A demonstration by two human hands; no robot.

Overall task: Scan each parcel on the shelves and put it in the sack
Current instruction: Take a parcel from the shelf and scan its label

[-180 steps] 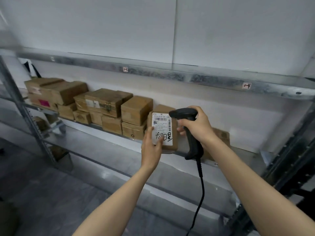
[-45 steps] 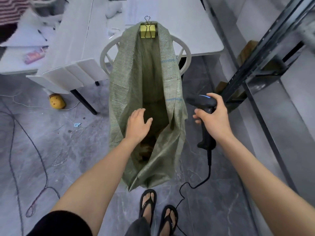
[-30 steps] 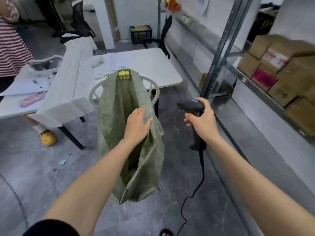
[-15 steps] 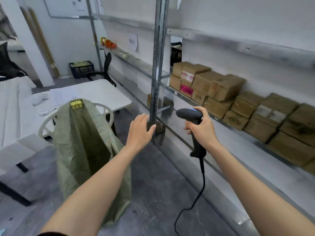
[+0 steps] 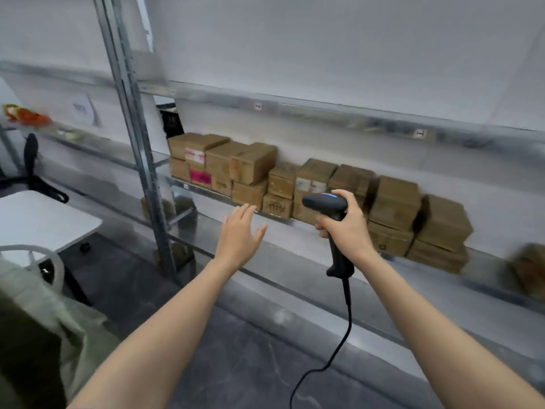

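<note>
Several brown cardboard parcels (image 5: 392,202) stand stacked in a row on the metal shelf (image 5: 413,278), and one more parcel (image 5: 529,268) lies apart at the far right. My right hand (image 5: 345,225) grips the handle of a black corded barcode scanner (image 5: 327,203), held upright in front of the middle parcels. My left hand (image 5: 239,234) is stretched out flat with straight fingers, holding nothing, just short of the shelf's front edge. The green woven sack (image 5: 59,326) hangs at the lower left, partly out of frame.
A steel upright post (image 5: 138,160) rises left of the parcels. A white table (image 5: 38,219) and the white chair (image 5: 35,258) bearing the sack are at the left. An upper shelf rail (image 5: 324,106) runs overhead. Grey floor lies below.
My view has swung right, from the sack to the shelf. The parcel I scanned earlier is gone from my left hand, which now reaches empty toward the shelf. The scanner stays gripped.
</note>
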